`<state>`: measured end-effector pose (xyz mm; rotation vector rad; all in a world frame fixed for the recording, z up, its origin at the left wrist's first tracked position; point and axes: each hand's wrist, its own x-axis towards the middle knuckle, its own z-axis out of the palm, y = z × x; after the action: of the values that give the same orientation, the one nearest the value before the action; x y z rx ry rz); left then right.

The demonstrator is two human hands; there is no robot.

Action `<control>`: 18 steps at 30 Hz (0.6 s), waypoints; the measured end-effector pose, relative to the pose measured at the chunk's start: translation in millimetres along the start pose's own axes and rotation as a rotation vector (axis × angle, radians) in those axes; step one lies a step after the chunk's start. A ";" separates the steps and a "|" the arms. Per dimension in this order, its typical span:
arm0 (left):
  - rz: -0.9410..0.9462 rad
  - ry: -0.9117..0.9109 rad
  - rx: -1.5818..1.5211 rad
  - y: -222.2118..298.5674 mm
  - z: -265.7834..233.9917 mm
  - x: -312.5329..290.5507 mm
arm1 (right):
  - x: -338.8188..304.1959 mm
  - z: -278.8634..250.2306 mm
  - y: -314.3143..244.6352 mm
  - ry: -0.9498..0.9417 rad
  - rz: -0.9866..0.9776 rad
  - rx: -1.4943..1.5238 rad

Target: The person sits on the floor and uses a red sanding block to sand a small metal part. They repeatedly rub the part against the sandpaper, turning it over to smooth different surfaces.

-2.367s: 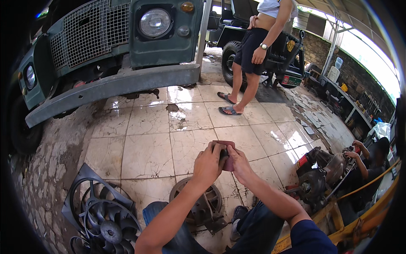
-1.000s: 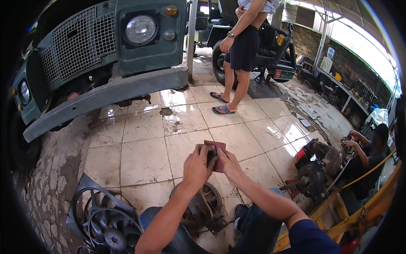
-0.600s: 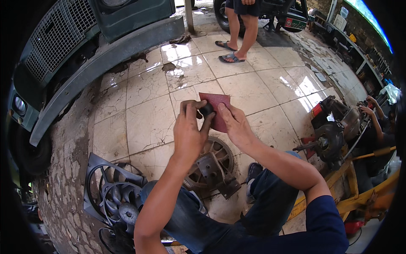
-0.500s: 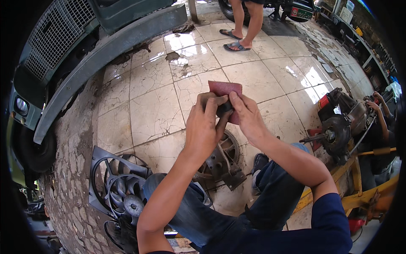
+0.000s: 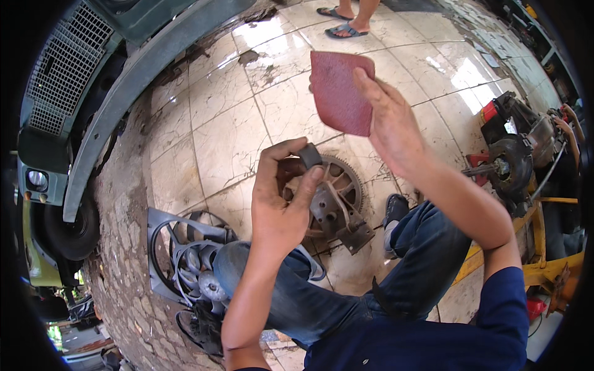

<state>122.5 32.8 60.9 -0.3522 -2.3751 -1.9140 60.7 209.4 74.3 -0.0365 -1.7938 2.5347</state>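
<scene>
My left hand (image 5: 275, 195) pinches a small dark block-like part (image 5: 311, 156) between thumb and fingers, above the floor between my knees. In my right hand (image 5: 396, 123), up and to the right, is a reddish sheet of sandpaper (image 5: 343, 93), with the thumb on its near face and fingertips at its far edge. The sheet and the dark part are apart. Below my hands a large toothed gear wheel (image 5: 352, 176) lies on the tiles, with a metal bracket (image 5: 331, 213) on top of it, partly hidden by my left hand.
Left of my knee lies a grey radiator fan with its shroud (image 5: 162, 281). A vehicle's grey bumper (image 5: 117, 117) curves along the left. An engine part (image 5: 510, 157) stands right, above a yellow metal frame (image 5: 538, 238), near another person's hands. A person in sandals (image 5: 348, 29) stands ahead.
My hands have moved apart. The right hand has carried the sandpaper up and away from the dark part, while the left has lowered slightly with the part still held.
</scene>
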 end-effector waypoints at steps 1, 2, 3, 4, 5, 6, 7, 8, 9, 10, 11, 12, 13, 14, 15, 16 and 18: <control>-0.158 0.052 -0.170 7.3 0.7 -6.2 | -0.9 1.6 0.2 -0.018 -0.050 -0.125; -0.186 0.096 -0.312 4.6 2.2 -12.5 | -2.4 -0.4 0.6 -0.038 -0.102 -0.249; -0.208 0.143 -0.449 3.5 4.6 -18.3 | -4.4 -3.2 -1.3 -0.060 -0.158 -0.369; -0.228 0.199 -0.588 1.4 5.7 -23.8 | -8.7 -4.1 -2.6 -0.110 -0.188 -0.552; -0.212 0.230 -0.631 0.3 8.4 -27.0 | -11.2 -5.4 3.0 -0.161 -0.301 -0.612; -0.194 0.264 -0.681 -2.3 12.9 -30.7 | -13.4 -6.5 9.0 -0.216 -0.415 -0.677; -0.175 0.295 -0.732 -4.9 16.5 -33.8 | -17.7 -6.9 11.5 -0.258 -0.476 -0.724; -0.198 0.320 -0.778 -9.1 18.3 -37.5 | -22.1 -6.2 16.0 -0.296 -0.537 -0.760; -0.189 0.319 -0.820 -14.1 22.8 -38.2 | -24.1 -5.4 16.1 -0.326 -0.543 -0.744; -0.180 0.317 -0.862 -19.4 26.9 -38.3 | -25.1 -3.7 16.5 -0.353 -0.549 -0.728; -0.173 0.312 -0.904 -24.7 29.8 -38.1 | -24.7 -3.5 15.6 -0.384 -0.563 -0.730; -0.154 0.305 -0.940 -30.8 32.0 -38.3 | -23.9 -4.2 15.4 -0.413 -0.578 -0.733; -0.165 0.308 -0.967 -34.0 33.9 -39.0 | -24.9 -5.4 15.5 -0.441 -0.585 -0.736; -0.176 0.311 -0.994 -36.8 35.6 -40.5 | -24.8 -7.7 19.0 -0.447 -0.637 -0.769; -0.183 0.316 -1.022 -37.9 36.9 -41.5 | -24.5 -8.8 20.0 -0.457 -0.637 -0.771; -0.192 0.332 -0.969 -38.0 38.7 -42.6 | -25.8 -10.2 21.7 -0.464 -0.632 -0.772; -0.202 0.366 -0.872 -37.5 44.5 -43.1 | -30.9 -12.4 21.3 -0.486 -0.518 -0.718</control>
<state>159.9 62.8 6.7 0.2066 -1.2960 -2.7237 91.7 212.7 50.0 0.9471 -2.3730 1.5374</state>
